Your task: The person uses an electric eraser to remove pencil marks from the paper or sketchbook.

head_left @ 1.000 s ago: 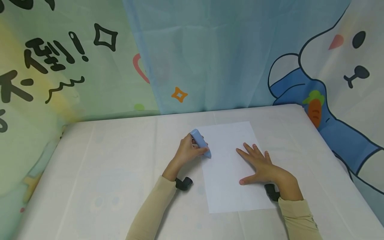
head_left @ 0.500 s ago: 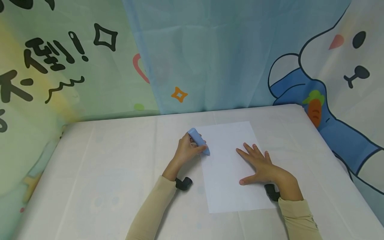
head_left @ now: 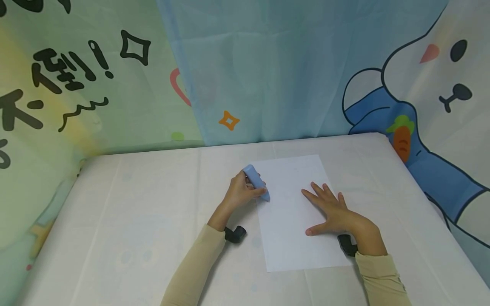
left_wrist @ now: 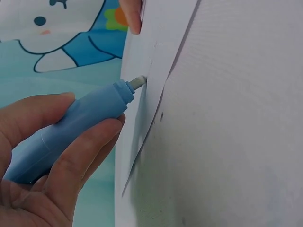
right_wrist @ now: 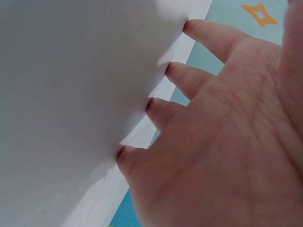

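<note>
My left hand (head_left: 238, 193) grips a light blue electric eraser (head_left: 253, 176) between thumb and fingers. In the left wrist view, the eraser's short pale grey tip (left_wrist: 138, 82) points at the sheet and looks to meet it, though exact contact is hard to tell. The white paper sheet (head_left: 285, 238) lies flat on the table, with the eraser near its upper left edge. On the sheet's right side rests my right hand (head_left: 331, 212), fingers spread. The right wrist view shows its fingertips (right_wrist: 154, 106) pressing on the paper. No clear drawing is visible on the sheet.
A white cloth covers the table (head_left: 145, 212). Behind it hangs a printed curtain (head_left: 268, 85) with a cartoon animal on the right and lettering on the left. Dark wrist cameras (head_left: 235, 234) are strapped to both wrists.
The left hand and eraser shift slightly up and left, then back down and right to nearly where they were a second ago. The right hand and the paper stay put.
</note>
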{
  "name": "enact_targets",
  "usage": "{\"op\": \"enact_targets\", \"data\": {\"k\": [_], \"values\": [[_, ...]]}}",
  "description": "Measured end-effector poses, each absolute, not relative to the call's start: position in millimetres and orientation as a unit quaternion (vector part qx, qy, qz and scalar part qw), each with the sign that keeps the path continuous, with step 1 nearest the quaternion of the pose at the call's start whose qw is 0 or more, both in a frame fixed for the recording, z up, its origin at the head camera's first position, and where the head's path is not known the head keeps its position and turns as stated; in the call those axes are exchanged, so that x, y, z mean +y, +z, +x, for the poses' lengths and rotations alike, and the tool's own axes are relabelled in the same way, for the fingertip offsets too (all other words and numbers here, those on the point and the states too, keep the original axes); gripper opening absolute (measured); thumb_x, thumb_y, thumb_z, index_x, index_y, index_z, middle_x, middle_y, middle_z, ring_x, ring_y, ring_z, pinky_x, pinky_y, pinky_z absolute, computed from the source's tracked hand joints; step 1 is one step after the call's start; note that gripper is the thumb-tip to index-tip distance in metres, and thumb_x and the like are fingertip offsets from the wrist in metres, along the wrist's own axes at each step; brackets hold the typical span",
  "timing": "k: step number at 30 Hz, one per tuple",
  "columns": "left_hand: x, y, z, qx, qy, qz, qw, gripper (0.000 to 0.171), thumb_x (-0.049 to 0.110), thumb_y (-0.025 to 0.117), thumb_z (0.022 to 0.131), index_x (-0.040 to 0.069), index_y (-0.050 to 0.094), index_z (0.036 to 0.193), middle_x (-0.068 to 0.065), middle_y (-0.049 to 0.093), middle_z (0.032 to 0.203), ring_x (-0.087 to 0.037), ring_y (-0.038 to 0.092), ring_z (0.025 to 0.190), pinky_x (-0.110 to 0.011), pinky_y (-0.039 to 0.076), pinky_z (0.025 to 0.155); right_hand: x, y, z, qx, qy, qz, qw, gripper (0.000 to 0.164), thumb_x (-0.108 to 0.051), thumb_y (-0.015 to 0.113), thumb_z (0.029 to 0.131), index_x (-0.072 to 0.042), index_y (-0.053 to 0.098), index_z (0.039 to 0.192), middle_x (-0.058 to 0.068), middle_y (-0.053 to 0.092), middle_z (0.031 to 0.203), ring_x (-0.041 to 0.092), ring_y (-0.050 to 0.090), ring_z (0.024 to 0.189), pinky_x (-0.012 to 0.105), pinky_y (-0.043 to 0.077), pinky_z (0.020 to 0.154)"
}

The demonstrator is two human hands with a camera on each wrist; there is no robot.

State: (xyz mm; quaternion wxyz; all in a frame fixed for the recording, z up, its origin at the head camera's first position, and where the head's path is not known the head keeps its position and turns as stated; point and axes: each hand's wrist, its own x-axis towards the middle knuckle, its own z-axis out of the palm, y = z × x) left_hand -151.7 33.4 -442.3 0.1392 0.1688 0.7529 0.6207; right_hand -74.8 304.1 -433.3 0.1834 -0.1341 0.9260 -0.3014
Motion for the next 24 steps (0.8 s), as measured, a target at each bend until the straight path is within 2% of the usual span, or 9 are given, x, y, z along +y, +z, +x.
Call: {"op": "enact_targets", "data": {"k": [16,24], "values": [[33.6,-439.8,-150.3,0.759,0.606,0.177,0.161,0.041,-0.003,0.074,0.082,-0.010,0.051,0.116,-0.028,0.068,0.108,-0.037,0.071,0.089,-0.029,0.062,0.070,304.2,-433.2,-74.8,0.926,-0.300,-0.134,0.183,0.112,-0.038,0.090,0.064,-0.003,0.027,0.151,0.030,0.004,0.159,0.051,-0.010,0.144,0.074,-0.017,0.107],[33.4,-438.3,-149.3,0.762,0.597,0.181,0.172,0.039,-0.002,0.074,0.082,-0.009,0.053,0.114,-0.026,0.069,0.105,-0.032,0.072,0.085,-0.026,0.061,0.068,304.0,-433.4,-74.6,0.927,-0.299,-0.132,0.185,0.112,-0.038,0.090,0.064,-0.003,0.028,0.151,0.030,0.004,0.159,0.051,-0.010,0.144,0.074,-0.016,0.107]]}}
